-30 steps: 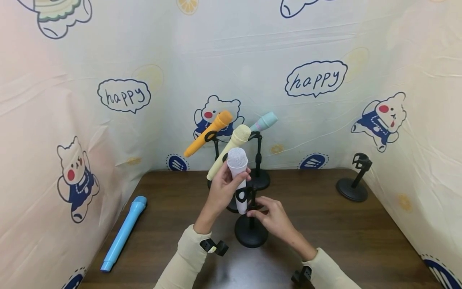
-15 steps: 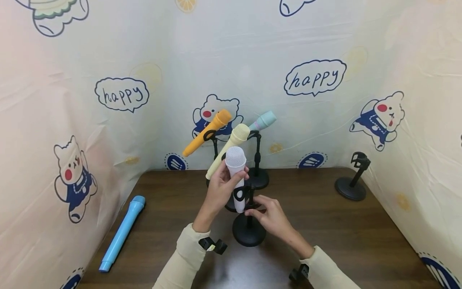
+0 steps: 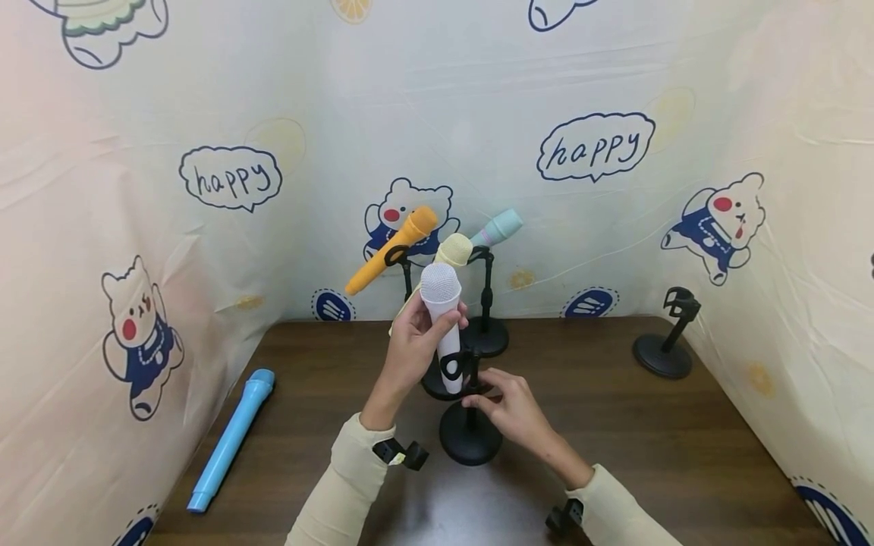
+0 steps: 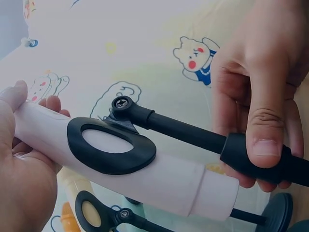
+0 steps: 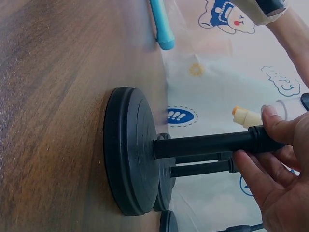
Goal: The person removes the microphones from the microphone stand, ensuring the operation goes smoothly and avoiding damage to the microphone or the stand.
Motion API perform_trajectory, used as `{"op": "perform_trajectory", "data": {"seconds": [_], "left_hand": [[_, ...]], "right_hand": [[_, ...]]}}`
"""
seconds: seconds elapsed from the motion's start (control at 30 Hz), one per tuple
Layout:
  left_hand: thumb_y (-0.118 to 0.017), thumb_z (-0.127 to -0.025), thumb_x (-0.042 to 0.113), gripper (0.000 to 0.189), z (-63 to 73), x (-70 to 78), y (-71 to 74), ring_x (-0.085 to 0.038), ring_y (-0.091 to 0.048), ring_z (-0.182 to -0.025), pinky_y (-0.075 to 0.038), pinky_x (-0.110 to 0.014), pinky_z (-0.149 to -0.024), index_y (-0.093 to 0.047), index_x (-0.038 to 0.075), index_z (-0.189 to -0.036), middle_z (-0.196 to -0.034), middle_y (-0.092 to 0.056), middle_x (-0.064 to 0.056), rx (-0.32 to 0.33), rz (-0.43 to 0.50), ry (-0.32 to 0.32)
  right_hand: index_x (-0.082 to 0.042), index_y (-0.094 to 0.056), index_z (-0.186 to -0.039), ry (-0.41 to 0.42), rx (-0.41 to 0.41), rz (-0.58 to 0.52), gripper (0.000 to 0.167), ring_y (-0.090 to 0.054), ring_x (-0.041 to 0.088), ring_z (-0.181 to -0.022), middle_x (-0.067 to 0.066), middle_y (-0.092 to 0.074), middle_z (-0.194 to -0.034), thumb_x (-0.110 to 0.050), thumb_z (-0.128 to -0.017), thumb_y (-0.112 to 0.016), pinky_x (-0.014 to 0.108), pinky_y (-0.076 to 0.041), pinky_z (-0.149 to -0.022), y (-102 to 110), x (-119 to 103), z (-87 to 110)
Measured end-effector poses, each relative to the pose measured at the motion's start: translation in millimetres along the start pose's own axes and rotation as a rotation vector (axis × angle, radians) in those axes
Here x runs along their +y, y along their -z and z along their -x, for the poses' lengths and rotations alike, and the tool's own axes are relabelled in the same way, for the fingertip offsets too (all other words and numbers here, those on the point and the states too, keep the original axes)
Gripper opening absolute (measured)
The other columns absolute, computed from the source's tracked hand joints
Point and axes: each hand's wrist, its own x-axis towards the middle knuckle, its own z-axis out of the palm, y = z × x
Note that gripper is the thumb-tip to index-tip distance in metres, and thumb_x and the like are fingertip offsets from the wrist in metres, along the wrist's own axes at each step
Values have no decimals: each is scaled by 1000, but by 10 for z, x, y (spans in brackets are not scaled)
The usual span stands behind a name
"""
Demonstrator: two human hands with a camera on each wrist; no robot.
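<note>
My left hand (image 3: 407, 353) grips a white microphone (image 3: 441, 292) by its upper body, just below the mesh head. The microphone's lower body sits in the black clip (image 4: 113, 166) of a microphone stand (image 3: 471, 434), tilted with its head up. My right hand (image 3: 508, 406) holds the stand's pole at its thick collar (image 4: 251, 157), thumb on one side and fingers on the other. The round base (image 5: 128, 150) stands on the table. Right behind, a cream microphone (image 3: 454, 249) in its own stand is partly hidden by the white one and my left hand.
An orange microphone (image 3: 392, 250) and a pale teal microphone (image 3: 500, 227) rest in stands farther back. A blue microphone (image 3: 232, 440) lies on the table's left side. One stand with a bare clip (image 3: 665, 341) is at the back right. Printed cloth (image 3: 437, 98) hangs behind the table.
My left hand and the white microphone have shifted slightly up and left, the microphone's lower end rising in the clip. The right hand keeps its hold on the stand.
</note>
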Motion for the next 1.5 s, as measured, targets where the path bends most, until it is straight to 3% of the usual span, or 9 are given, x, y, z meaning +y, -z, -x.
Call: {"op": "perform_trajectory", "data": {"seconds": [0.43, 0.67, 1.17, 1.5], "left_hand": [[-69, -105, 14, 51, -22, 54, -7, -10, -73, -101, -54, -38, -114, -48, 1, -149, -120, -68, -27, 9, 12, -5], [-69, -105, 13, 51, -51, 67, -18, -11, -73, -100, -54, -39, -113, -48, 1, -149, -119, -68, -27, 10, 21, -16], [-67, -104, 5, 48, -111, 112, -19, -9, -74, -98, -57, -33, -109, -47, -2, -148, -118, -68, -25, 1, 26, -20], [-67, -106, 11, 48, -159, 159, -1, -11, -74, -98, -58, -40, -108, -48, -1, -148, -118, -67, -28, 19, 22, -41]], "right_hand": [[-10, -79, -109, 11, 3, -6, 20, -76, 16, -97, 2, -76, -102, -5, -91, -84, 20, -64, -74, -16, 18, 1], [-8, -79, -111, -6, -13, -20, 19, -78, 23, -99, 11, -77, -106, -7, -92, -83, 18, -63, -74, 2, -1, 9], [-12, -79, -111, -9, -12, -5, 18, -76, 14, -98, 0, -76, -104, -12, -93, -84, 19, -63, -75, 9, 29, 26], [-2, -79, -112, 2, -11, -6, 22, -76, 17, -98, 2, -76, -103, -8, -92, -84, 18, -63, -75, 1, 20, 2]]}}
